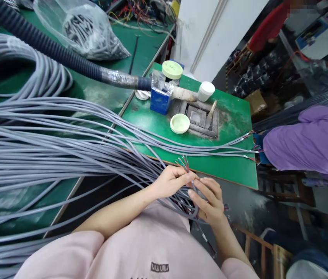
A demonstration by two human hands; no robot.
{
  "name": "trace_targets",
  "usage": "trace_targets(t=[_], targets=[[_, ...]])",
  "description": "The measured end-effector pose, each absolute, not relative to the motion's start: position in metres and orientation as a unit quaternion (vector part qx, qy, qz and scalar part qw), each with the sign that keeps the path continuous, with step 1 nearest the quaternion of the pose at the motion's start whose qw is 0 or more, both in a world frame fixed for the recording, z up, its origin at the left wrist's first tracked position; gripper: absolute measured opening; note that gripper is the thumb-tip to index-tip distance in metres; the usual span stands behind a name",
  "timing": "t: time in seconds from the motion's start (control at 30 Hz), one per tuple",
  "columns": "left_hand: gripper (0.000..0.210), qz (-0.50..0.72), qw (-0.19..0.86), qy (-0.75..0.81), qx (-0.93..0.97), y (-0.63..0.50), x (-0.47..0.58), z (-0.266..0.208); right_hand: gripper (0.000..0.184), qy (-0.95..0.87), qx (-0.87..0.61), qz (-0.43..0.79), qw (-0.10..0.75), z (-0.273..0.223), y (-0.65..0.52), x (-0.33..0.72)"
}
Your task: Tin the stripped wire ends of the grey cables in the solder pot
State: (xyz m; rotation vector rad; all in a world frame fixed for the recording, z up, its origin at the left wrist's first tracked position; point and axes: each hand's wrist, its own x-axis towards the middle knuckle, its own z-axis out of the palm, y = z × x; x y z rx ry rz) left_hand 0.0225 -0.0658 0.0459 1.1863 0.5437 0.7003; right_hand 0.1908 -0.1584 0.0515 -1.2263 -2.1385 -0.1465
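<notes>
My left hand (172, 181) is closed, thumb and fingers pinching the end of a grey cable. Thin stripped wires (183, 162) in several colours fan out above those fingers. Beside it, my right hand (210, 199) curls around the same grey cable (194, 209) just below its end, fingertips nearly meeting the left ones. Many more grey cables (100, 155) run in from the left and pass under my forearms to my lap. Other cable ends with coloured wires hang below my hands, partly hidden.
On the green bench stand a soldering pot (197, 118), an open tub (180, 123), a white-lidded jar (206, 91) and a blue box (159, 101) under a black hose (73, 58). Several finished-looking cables (210, 149) lie across it. A person in purple (306, 143) sits at right.
</notes>
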Motion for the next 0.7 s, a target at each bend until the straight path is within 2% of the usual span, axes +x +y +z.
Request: trace_targets(t=[0.3,0.7], targets=[[0.051,0.321,0.735,0.243,0.545,-0.073,0.021,0.041,0.043,-0.808,-0.469,-0.056,0.351,0.040,-0.165,0.186],[0.049,0.327,0.751,0.216,0.532,-0.073,0.020,0.033,0.030,-0.809,-0.448,-0.065,0.375,0.032,-0.163,0.182]])
